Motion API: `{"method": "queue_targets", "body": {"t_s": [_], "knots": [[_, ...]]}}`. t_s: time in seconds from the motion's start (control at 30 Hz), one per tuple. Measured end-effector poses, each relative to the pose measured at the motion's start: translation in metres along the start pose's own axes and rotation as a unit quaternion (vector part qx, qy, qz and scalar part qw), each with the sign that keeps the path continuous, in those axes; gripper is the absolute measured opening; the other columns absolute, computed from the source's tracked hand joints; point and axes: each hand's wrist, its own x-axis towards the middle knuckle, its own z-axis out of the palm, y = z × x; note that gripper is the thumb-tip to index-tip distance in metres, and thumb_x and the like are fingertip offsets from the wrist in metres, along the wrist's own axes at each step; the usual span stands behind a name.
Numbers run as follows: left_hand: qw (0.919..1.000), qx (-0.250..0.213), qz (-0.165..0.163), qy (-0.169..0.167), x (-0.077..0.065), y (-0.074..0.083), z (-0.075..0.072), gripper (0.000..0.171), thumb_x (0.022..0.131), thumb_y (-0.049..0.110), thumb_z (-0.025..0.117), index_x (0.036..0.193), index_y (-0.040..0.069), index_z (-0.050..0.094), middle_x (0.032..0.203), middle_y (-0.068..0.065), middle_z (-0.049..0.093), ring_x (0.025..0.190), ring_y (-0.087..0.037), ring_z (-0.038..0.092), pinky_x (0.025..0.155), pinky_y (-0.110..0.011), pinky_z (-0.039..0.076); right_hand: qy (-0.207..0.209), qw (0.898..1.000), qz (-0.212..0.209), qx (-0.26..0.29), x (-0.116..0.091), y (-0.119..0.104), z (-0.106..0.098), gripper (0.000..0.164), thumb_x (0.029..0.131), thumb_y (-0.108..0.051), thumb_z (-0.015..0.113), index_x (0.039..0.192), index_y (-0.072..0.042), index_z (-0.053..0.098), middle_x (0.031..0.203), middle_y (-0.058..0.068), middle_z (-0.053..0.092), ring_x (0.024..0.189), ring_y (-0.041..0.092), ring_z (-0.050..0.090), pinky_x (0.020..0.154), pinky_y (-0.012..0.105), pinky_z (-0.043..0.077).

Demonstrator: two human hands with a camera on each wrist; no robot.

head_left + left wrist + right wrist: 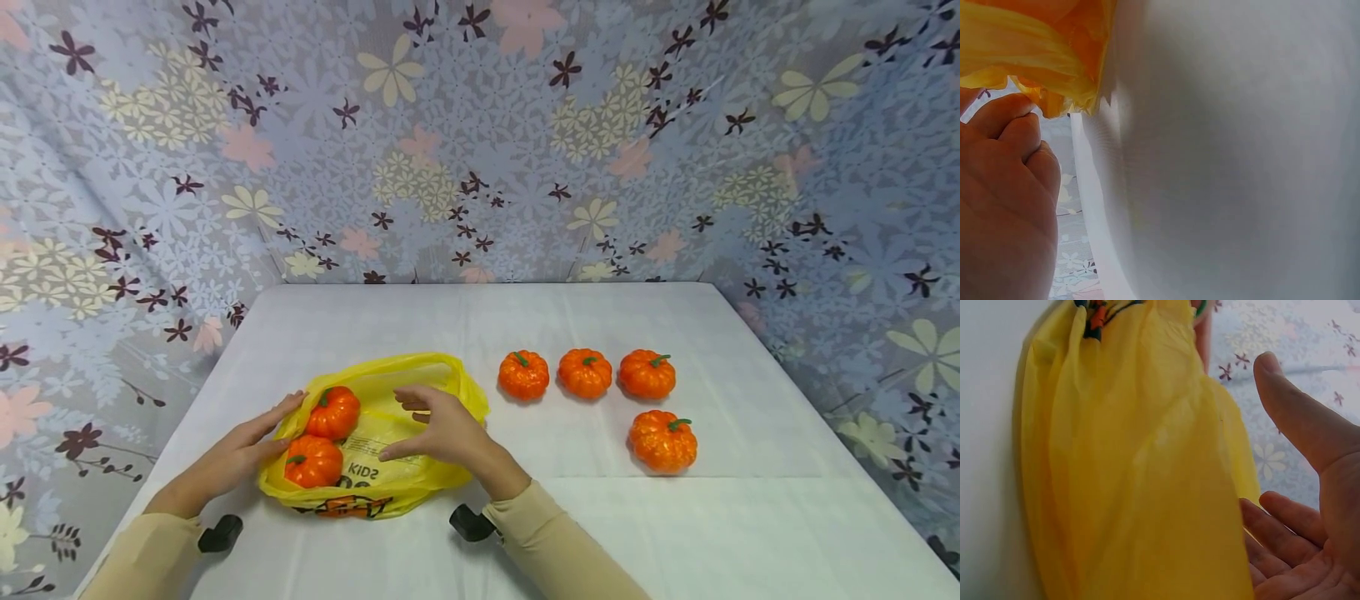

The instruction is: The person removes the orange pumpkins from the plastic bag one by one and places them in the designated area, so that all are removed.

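Note:
A yellow plastic bag (375, 367) lies on its base with its mouth spread wide; printed lettering shows inside. Two small orange pumpkins, a rear one (335, 412) and a front one (314, 462), sit at its left side. My left hand (243, 454) holds the bag's left rim, and in the left wrist view its fingers (1019, 131) bend against the yellow plastic. Over the bag's opening hovers my right hand (446, 429), thumb and fingers spread with nothing between them. In the right wrist view the bag's side (1135, 462) partly hides those fingers.
Right of the bag, three orange pumpkins stand in a row: a left one (523, 375), a middle one (585, 373) and a right one (647, 374). Another pumpkin (663, 442) is nearer the front. A white cloth (750, 517) covers the table; floral curtains (480, 150) surround it.

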Motion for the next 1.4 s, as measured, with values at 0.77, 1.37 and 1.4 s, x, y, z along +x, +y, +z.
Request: {"method": "queue_targets", "body": {"t_s": [0.77,1.37,1.4], "knots": [[0.9996,0.026,0.014,-0.002,-0.001,0.0,-0.005,0.062,0.103,0.024,0.052,0.159,0.012,0.03,0.164,-0.018,0.02,0.148,-0.049,0.012,0.106,-0.08,0.01,-0.007,0.99,-0.06,-0.131,0.023,-0.024,0.079,0.084,0.073,-0.051,0.087,0.14,-0.011,0.056,0.135,-0.007,0.056,0.121,0.006,0.053,0.101,0.022,0.045],[0.9993,0.007,0.036,-0.005,-0.001,-0.001,-0.002,0.061,0.102,0.022,0.053,0.158,0.009,0.032,0.163,-0.022,0.022,0.147,-0.052,0.013,0.104,-0.081,0.011,-0.014,0.983,-0.06,-0.172,0.021,-0.017,0.093,0.079,0.07,-0.05,0.089,0.136,-0.018,0.063,0.134,-0.01,0.054,0.117,0.002,0.051,0.094,0.017,0.046],[0.9994,0.007,0.035,-0.005,-0.001,-0.001,-0.002,0.061,0.102,0.022,0.053,0.158,0.01,0.032,0.163,-0.022,0.022,0.147,-0.052,0.013,0.104,-0.081,0.011,-0.013,0.983,-0.059,-0.173,0.022,-0.016,0.093,0.078,0.07,-0.05,0.09,0.136,-0.018,0.063,0.133,-0.01,0.054,0.117,0.002,0.051,0.094,0.017,0.046]]}}
